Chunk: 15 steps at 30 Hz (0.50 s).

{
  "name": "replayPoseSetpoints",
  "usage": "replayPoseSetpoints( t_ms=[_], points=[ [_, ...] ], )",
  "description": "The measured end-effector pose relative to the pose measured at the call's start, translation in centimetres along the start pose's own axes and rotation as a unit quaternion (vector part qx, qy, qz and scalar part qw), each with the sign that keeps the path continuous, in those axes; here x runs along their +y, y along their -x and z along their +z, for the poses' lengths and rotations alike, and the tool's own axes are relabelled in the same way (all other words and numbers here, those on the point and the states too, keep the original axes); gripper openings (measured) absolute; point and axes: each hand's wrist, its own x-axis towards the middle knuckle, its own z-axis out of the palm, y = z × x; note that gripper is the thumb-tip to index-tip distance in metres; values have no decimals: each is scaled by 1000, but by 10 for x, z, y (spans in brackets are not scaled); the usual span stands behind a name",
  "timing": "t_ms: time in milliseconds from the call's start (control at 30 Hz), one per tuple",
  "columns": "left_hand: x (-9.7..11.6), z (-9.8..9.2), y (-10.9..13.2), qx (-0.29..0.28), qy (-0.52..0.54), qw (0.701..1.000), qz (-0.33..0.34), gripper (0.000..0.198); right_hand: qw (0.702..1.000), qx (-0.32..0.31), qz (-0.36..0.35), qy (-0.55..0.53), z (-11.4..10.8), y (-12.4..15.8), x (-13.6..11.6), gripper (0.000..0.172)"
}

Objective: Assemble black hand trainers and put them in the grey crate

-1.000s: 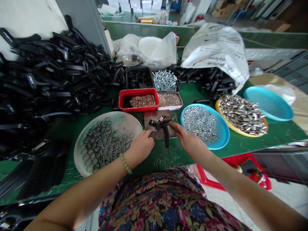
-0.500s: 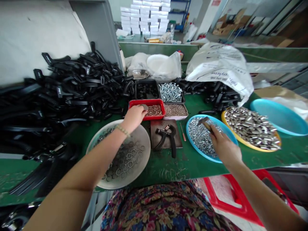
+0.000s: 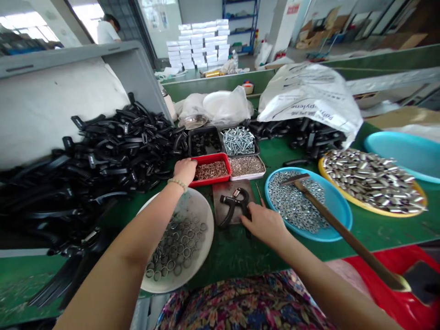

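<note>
Right hand on the black grip, left hand at the red tray

On my feed, the right hand (image 3: 266, 222) is partly closed, thumb and fingers to either side of the right leg of a black two-legged hand grip with a metal coil spring (image 3: 232, 201). The grip lies flat on a dark square metal plate (image 3: 220, 189), right under those fingertips, its left leg clear of them. I see the left hand (image 3: 185, 171) farther forward and to the left, fingers bent over the left end of a red rectangular plastic tray (image 3: 213, 180). Its fingertips are hidden from me, so I cannot tell how far open it is or whether it has hold of anything. In that tray I can make out thin copper-coloured pins (image 3: 211, 170).

Just right of the plate lies a thin tool with a reddish handle (image 3: 262, 201). Beyond it is a round blue plastic basin (image 3: 338, 201) of small silvery nuts (image 3: 292, 204); a wooden-handled hammer (image 3: 343, 231) lies across it, head over the nuts, handle sloping past the rim. Under my left forearm sits a round whitish basin (image 3: 207, 211) of grey metal rings (image 3: 178, 245).

Behind the red tray I see silvery screws (image 3: 238, 140); farther out, a heap of black curved parts (image 3: 120, 142) on the left and a yellow basin (image 3: 360, 207) of shiny metal tubes (image 3: 373, 181) on the right.
</note>
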Motion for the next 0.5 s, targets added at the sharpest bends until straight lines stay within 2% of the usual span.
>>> replayPoseSetpoints(
  t_ms=[67,100,133,167,200,267,333,400,433,500],
  points=[
    [-2,-6,7,20,25,999,-8,23,993,0,35,-109,2,-5,-3,15],
    [-1,-10,13,39,67,997,-19,24,978,-16,59,-201,3,-7,0,14],
    [2,-14,20,59,137,988,-28,25,947,-40,81,-309,3,-6,5,17],
    [6,-17,29,74,233,969,-35,26,899,-68,95,-423,2,-5,9,22],
    [11,-20,39,81,348,933,-40,28,838,-92,101,-528,2,-2,12,28],
    [28,-25,62,55,572,817,-44,32,714,-114,97,-684,0,6,14,34],
    [48,-29,86,-4,735,675,-62,30,618,-120,85,-772,0,14,11,34],
    [67,-30,105,-62,825,555,-89,26,561,-124,79,-815,0,20,6,34],
    [74,-31,112,-85,849,511,-101,25,544,-127,77,-826,1,21,4,35],
    [84,-31,122,-112,875,455,-120,23,524,-135,76,-837,2,22,1,35]
  ],
)
